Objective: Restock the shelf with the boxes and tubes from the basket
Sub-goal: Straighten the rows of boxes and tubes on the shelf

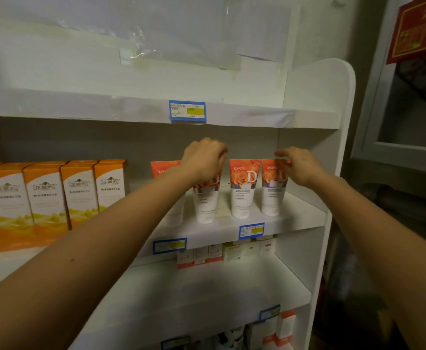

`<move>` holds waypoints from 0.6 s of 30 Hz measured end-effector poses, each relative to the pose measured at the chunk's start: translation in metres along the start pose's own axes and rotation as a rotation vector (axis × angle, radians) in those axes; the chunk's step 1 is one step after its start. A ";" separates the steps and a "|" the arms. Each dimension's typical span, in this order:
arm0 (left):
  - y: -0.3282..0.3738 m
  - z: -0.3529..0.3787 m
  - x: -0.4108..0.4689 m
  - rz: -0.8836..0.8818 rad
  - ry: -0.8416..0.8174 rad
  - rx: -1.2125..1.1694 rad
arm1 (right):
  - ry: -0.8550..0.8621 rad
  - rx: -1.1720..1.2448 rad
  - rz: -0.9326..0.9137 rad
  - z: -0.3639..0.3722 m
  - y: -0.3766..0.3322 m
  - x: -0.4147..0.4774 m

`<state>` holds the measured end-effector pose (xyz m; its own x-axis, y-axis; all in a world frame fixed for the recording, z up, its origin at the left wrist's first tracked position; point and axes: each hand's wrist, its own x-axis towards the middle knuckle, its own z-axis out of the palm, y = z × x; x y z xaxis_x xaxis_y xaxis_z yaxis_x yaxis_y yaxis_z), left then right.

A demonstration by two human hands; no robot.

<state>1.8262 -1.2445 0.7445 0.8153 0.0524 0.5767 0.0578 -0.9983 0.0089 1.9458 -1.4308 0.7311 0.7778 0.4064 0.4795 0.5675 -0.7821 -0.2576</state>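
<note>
Several white tubes with orange rose tops stand cap-down in a row on the middle shelf [305,218]. My left hand [204,157] grips the top of the second tube [205,203]. My right hand [300,168] pinches the top of the rightmost tube [272,198]. Between them a third tube [243,190] stands free. A further tube [165,170] stands partly hidden behind my left forearm. To the left is a row of several orange and white boxes [45,195]. The basket is out of view.
The top shelf [257,114] hangs low over my hands and carries a blue price tag [187,111]. The white side panel [338,147] closes the shelf on the right. Small boxes [224,252] sit deep on the shelf below, and more products [277,327] on the lowest one.
</note>
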 end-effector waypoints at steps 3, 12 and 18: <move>0.010 0.007 0.010 -0.033 -0.052 -0.034 | -0.005 -0.011 0.001 0.001 0.003 0.002; 0.016 0.015 0.020 -0.099 -0.078 -0.086 | 0.030 -0.008 -0.015 0.006 0.002 0.005; 0.005 0.005 -0.001 -0.048 -0.055 -0.027 | 0.047 -0.042 -0.087 0.004 -0.005 -0.011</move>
<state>1.8288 -1.2498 0.7402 0.8422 0.1009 0.5297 0.0825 -0.9949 0.0583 1.9359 -1.4298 0.7237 0.7119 0.4521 0.5374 0.6197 -0.7644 -0.1778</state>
